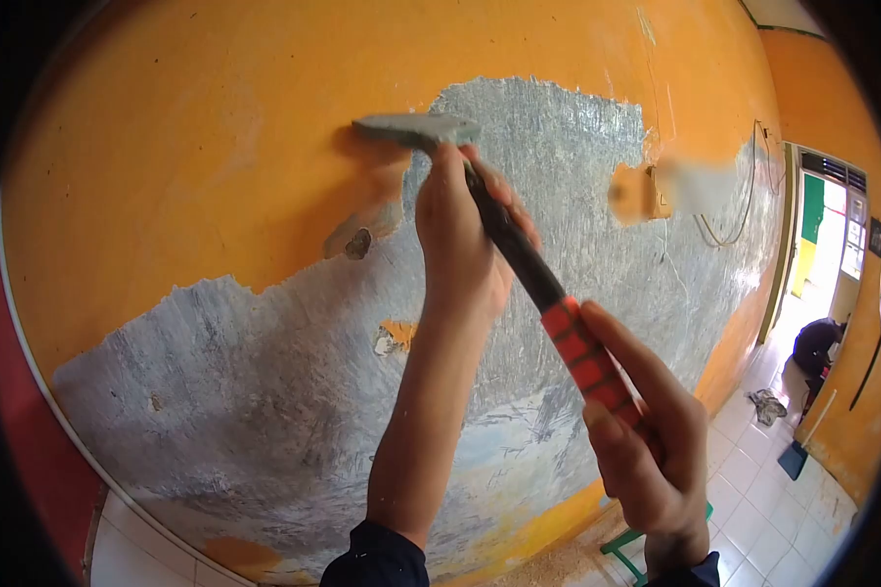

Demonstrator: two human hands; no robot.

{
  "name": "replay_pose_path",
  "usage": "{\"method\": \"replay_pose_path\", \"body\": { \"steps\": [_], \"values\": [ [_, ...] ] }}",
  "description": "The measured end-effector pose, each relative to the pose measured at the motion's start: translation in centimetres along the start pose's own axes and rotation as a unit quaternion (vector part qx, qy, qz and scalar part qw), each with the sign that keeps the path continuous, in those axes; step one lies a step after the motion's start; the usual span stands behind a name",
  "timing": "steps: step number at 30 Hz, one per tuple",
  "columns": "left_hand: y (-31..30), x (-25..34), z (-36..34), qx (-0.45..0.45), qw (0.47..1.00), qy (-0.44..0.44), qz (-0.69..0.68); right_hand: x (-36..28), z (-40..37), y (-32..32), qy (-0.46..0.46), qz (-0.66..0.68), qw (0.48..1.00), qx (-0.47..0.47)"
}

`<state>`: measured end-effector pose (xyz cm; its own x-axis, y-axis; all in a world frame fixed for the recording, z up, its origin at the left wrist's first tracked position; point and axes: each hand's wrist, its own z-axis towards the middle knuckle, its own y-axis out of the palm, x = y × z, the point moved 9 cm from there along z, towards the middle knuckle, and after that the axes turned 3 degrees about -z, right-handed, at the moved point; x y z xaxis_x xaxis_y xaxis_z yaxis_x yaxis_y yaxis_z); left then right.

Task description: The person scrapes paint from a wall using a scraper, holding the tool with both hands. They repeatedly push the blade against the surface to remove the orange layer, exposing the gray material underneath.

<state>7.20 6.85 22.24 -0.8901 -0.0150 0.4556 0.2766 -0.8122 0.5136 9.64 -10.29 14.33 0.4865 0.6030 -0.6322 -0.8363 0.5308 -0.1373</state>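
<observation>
A brick hammer (pixel 533 269) with a grey head, black shaft and red-and-black grip slants across the view. High on its shaft, just below the head, my left hand (pixel 460 220) is closed. My right hand (pixel 656 440) wraps round the lower part of the red grip. The head's tapered end points left, at or close to the orange paint (pixel 216 127); contact cannot be made out. Behind the hammer spreads a stripped grey area (pixel 577 284) with ragged paint edges. A small dark hole (pixel 358 243) lies below the head, and a leftover orange patch (pixel 398 336) beside my left forearm.
A wall fitting (pixel 660 199) and a loose hanging cable (pixel 750 201) are to the right. Low down stands a green-legged item (pixel 623 560). Near the open doorway (pixel 820 259), a crumpled cloth (pixel 768 407) and a dustpan (pixel 792 461) lie on white tiles (pixel 753 509).
</observation>
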Motion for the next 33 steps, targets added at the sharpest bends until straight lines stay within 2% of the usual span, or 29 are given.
{"method": "replay_pose_path", "body": {
  "steps": [1, 3, 6, 8, 12, 14, 15, 18, 22, 25, 27, 29, 31, 33],
  "values": [
    [0.1, 0.2, 0.6, 0.002, 1.0, -0.001, -0.001, 0.3, 0.1, -0.3, 0.007, -0.002, 0.999, 0.047],
    [0.6, 0.9, 1.6, 0.011, 0.999, 0.025, -0.022, 0.0, 0.2, -0.6, 0.02, -0.007, 0.999, 0.037],
    [0.0, 0.0, -0.1, 0.017, 1.0, 0.01, -0.004, 0.3, -0.1, -0.9, 0.04, -0.005, 0.999, 0.034],
    [-0.2, 0.1, 0.5, 0.018, 1.0, 0.0, 0.002, 0.3, 0.3, -0.9, -0.009, -0.012, 0.999, 0.035],
    [0.6, 0.8, 1.5, 0.017, 0.999, 0.031, -0.025, 0.3, 0.6, -0.8, 0.032, 0.024, 0.999, 0.02],
    [0.1, 0.0, 0.3, 0.01, 1.0, 0.018, -0.008, 0.0, -0.2, -1.0, -0.059, -0.01, 0.998, 0.017],
    [0.2, 0.0, 0.1, 0.004, 1.0, 0.01, 0.006, -0.3, 0.2, -0.9, -0.064, -0.009, 0.998, 0.016],
    [0.7, 0.6, 1.9, 0.017, 1.0, 0.015, -0.004, -0.4, 0.9, -0.7, 0.038, 0.022, 0.999, 0.02],
    [0.5, 0.3, 0.2, 0.009, 1.0, 0.018, 0.012, -0.2, 0.2, -1.0, -0.005, 0.01, 0.999, 0.036],
    [0.3, 0.4, 1.4, 0.027, 0.999, 0.003, 0.023, 0.2, 0.9, -0.7, -0.007, -0.012, 1.0, 0.002],
    [0.8, 1.0, 2.1, 0.012, 0.999, 0.04, -0.014, 0.1, 0.9, -0.8, -0.009, 0.023, 1.0, -0.004],
    [-0.3, 0.1, 0.3, 0.034, 0.999, 0.03, 0.018, 0.5, -0.2, -1.1, -0.017, 0.005, 1.0, -0.003],
    [-1.2, -1.5, -2.5, 0.056, 0.998, -0.011, 0.026, 1.5, -2.1, -1.2, -0.047, -0.101, 0.989, -0.096],
    [-3.2, -2.3, -4.3, 0.083, 0.996, -0.009, 0.043, 3.1, -3.5, -0.4, -0.062, -0.072, 0.991, -0.092]
  ]
}}
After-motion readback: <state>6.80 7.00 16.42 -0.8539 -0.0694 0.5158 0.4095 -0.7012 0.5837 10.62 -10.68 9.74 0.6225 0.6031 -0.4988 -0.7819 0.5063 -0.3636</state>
